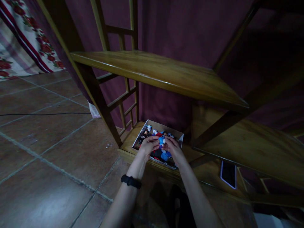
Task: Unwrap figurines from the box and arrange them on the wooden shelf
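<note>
From my end, the left hand (150, 144) and right hand (173, 147) both pinch the blue figure (161, 141) over the box (164, 127) — probably light, smallish and stiff; I'd grip its sides.

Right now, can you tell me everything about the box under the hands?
The box is shallow, open-topped, with pale edges and a brownish, cardboard-looking inside wall. It rests on the low wooden shelf, holding small things in blue, black, red and white. The left hand and right hand block part of it.
</note>
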Tool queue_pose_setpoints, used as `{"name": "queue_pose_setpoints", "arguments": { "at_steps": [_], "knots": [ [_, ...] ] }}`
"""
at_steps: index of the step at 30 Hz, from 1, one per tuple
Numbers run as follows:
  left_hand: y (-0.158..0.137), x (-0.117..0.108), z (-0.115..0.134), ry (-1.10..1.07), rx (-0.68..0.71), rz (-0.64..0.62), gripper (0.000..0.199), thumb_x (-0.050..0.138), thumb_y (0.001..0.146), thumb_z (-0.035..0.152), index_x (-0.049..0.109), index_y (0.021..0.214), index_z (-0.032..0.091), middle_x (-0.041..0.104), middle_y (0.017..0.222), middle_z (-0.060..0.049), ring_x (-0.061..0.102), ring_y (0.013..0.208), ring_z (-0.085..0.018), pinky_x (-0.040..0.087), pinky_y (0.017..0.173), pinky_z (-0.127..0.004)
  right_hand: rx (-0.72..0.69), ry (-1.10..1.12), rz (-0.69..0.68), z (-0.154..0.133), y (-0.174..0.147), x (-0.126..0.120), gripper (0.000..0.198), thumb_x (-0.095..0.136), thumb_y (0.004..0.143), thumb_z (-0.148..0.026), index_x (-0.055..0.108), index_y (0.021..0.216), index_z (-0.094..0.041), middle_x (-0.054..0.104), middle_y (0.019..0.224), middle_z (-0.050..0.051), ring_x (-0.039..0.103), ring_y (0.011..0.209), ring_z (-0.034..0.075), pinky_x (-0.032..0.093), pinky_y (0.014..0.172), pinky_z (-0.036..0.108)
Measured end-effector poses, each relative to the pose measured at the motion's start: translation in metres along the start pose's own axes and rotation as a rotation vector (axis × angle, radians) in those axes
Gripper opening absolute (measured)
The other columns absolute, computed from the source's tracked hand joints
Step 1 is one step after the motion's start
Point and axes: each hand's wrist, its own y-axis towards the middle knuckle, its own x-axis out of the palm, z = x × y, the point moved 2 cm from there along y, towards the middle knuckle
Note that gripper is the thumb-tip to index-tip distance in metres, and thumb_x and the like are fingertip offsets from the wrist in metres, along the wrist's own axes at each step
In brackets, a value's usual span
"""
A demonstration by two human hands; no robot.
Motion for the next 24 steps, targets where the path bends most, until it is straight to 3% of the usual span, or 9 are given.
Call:
{"name": "queue_pose_setpoints", "arguments": {
  "at_steps": [4, 6, 9, 11, 13, 15, 18, 21, 24],
  "knots": [
    [0.001, -0.002, 0.0, -0.117, -0.104, -0.025, 0.014, 0.063, 0.07, 0.006, 0.063, 0.084, 0.01, 0.064, 0.067, -0.005, 0.059, 0.054, -0.008, 0.05, 0.057, -0.019, -0.062, 0.0, -0.066, -0.008, -0.005, 0.0, 0.039, 0.057, 0.072, -0.036, 0.056, 0.11, -0.027, 0.063, 0.09, 0.002, 0.059, 0.073, 0.015, 0.05, 0.068, 0.031],
    [0.001, -0.002, -0.002, -0.152, -0.153, -0.047, 0.012, 0.061, 0.072, 0.005, 0.063, 0.083, 0.009, 0.064, 0.065, -0.005, 0.06, 0.054, -0.008, 0.05, 0.056, -0.018, -0.189, -0.15, -0.088, -0.013, -0.006, 0.0, 0.043, 0.059, 0.07, -0.029, 0.054, 0.113, -0.031, 0.06, 0.104, 0.001, 0.058, 0.085, 0.016, 0.048, 0.076, 0.032],
    [0.001, -0.001, -0.005, -0.174, -0.193, -0.067, 0.01, 0.061, 0.072, 0.005, 0.062, 0.081, 0.009, 0.064, 0.065, -0.006, 0.06, 0.055, -0.009, 0.049, 0.055, -0.017, -0.405, -0.392, -0.097, -0.017, -0.006, 0.0, 0.033, 0.061, 0.067, -0.025, 0.063, 0.099, -0.029, 0.052, 0.119, 0.001, 0.048, 0.109, 0.019, 0.041, 0.09, 0.033],
    [0.002, 0.001, -0.006, -0.165, -0.191, -0.07, 0.007, 0.061, 0.072, 0.009, 0.061, 0.079, 0.009, 0.064, 0.065, -0.006, 0.06, 0.056, -0.009, 0.048, 0.055, -0.018, -0.436, -0.436, -0.084, -0.017, -0.005, -0.001, 0.022, 0.062, 0.066, -0.027, 0.067, 0.088, -0.025, 0.056, 0.112, 0.002, 0.049, 0.108, 0.02, 0.041, 0.09, 0.033],
    [0.003, 0.003, -0.01, -0.103, -0.168, -0.058, 0.009, 0.06, 0.075, 0.018, 0.061, 0.078, 0.009, 0.064, 0.066, -0.007, 0.06, 0.057, -0.01, 0.048, 0.056, -0.02, -0.351, -0.382, -0.029, -0.016, -0.002, -0.003, 0.024, 0.062, 0.067, -0.033, 0.066, 0.088, -0.023, 0.062, 0.098, 0.002, 0.056, 0.091, 0.019, 0.046, 0.078, 0.031],
    [0.007, 0.004, -0.016, 0.074, -0.091, -0.005, 0.014, 0.055, 0.078, 0.024, 0.061, 0.08, 0.011, 0.063, 0.067, -0.006, 0.059, 0.058, -0.011, 0.048, 0.058, -0.022, -0.23, -0.297, 0.115, -0.016, -0.001, -0.008, 0.032, 0.061, 0.067, -0.039, 0.063, 0.094, -0.022, 0.064, 0.08, 0.0, 0.058, 0.068, 0.016, 0.047, 0.06, 0.027],
    [0.013, 0.007, -0.028, 0.601, 0.145, 0.058, 0.009, 0.056, 0.075, 0.019, 0.063, 0.077, 0.015, 0.063, 0.069, -0.003, 0.059, 0.066, -0.013, 0.046, 0.065, -0.024, -0.117, -0.187, 0.365, -0.021, 0.0, -0.016, 0.039, 0.061, 0.065, -0.045, 0.06, 0.094, -0.019, 0.056, 0.054, -0.005, 0.048, 0.045, 0.011, 0.039, 0.043, 0.023],
    [0.014, 0.017, -0.043, 1.127, 0.34, -0.045, 0.016, 0.054, 0.073, 0.013, 0.066, 0.081, 0.019, 0.065, 0.079, -0.004, 0.058, 0.08, -0.016, 0.043, 0.075, -0.026, -0.101, -0.08, 0.476, -0.024, 0.0, -0.022, 0.036, 0.064, 0.062, -0.044, 0.059, 0.088, -0.02, 0.054, 0.052, -0.007, 0.046, 0.042, 0.009, 0.038, 0.041, 0.021],
    [0.008, 0.031, -0.056, 1.454, 0.506, -0.19, 0.025, 0.052, 0.073, 0.011, 0.066, 0.093, 0.02, 0.061, 0.096, -0.008, 0.054, 0.092, -0.019, 0.039, 0.083, -0.029, -0.128, -0.014, 0.469, -0.025, 0.001, -0.025, 0.031, 0.064, 0.062, -0.043, 0.058, 0.084, -0.021, 0.056, 0.06, -0.006, 0.049, 0.044, 0.008, 0.041, 0.04, 0.02]
  ]
}}
